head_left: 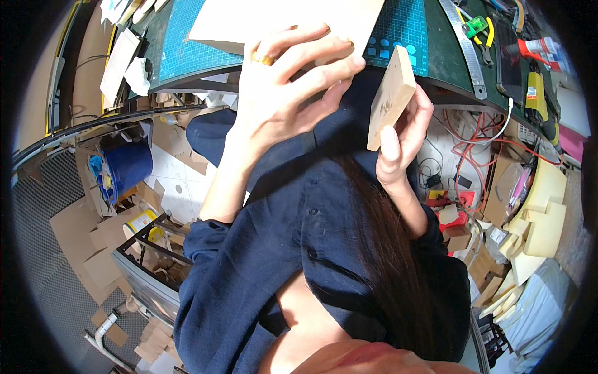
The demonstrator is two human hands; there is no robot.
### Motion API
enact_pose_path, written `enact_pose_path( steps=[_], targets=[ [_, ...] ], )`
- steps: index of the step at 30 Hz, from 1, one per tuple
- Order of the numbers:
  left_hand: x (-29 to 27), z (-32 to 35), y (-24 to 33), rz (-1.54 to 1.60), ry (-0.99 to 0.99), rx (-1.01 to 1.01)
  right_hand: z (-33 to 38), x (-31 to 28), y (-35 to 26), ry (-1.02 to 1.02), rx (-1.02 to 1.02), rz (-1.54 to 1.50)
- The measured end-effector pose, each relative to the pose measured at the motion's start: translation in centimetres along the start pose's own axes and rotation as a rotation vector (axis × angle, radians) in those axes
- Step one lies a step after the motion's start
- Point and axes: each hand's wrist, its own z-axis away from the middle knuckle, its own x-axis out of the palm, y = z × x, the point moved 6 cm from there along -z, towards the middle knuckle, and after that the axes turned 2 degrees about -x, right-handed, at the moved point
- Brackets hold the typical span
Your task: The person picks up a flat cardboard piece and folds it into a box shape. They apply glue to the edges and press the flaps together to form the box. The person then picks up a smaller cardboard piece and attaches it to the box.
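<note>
I'm seeing one left hand, fingers spread, covering part of one large pale board; one right hand is pinching one small wooden block near the tabletop's edge.

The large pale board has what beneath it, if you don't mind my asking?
A blue cutting mat shows left and right of the board; anything directly beneath it is hidden.

Head fisheye looks down, seemingly from close by
</note>
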Motion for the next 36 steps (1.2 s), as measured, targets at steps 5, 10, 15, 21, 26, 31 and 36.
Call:
enact_pose_path(
  steps=[5,10,15,21,26,31,36],
  targets=[
    [0.2,0.1,0.6,-0.008,-0.013,-0.059,0.1,0.1,0.4,-0.025,-0.042,0.015],
    [-0.8,0.6,-0.9,0.261,0.069,-0.092,-0.3,0.3,0.1,-0.027,-0.201,0.090],
    [-0.6,0.3,-1.1,-0.011,-0.021,-0.157,-0.8,1.5,-0.1,-0.003,-0.196,0.075],
    [-0.1,0.9,-1.9,0.027,0.022,-0.174,-2.2,3.0,-0.5,-0.100,-0.360,0.185],
    [-0.2,1.0,-1.9,0.025,0.007,-0.177,-1.9,3.5,0.7,-0.118,-0.333,0.137],
    [-0.4,1.0,-2.0,0.022,-0.009,-0.165,-2.0,3.4,0.2,-0.102,-0.308,0.135],
    [-0.4,1.1,-2.0,-0.015,-0.058,-0.153,-2.3,3.8,-2.5,-0.030,-0.527,0.406]
  ],
)
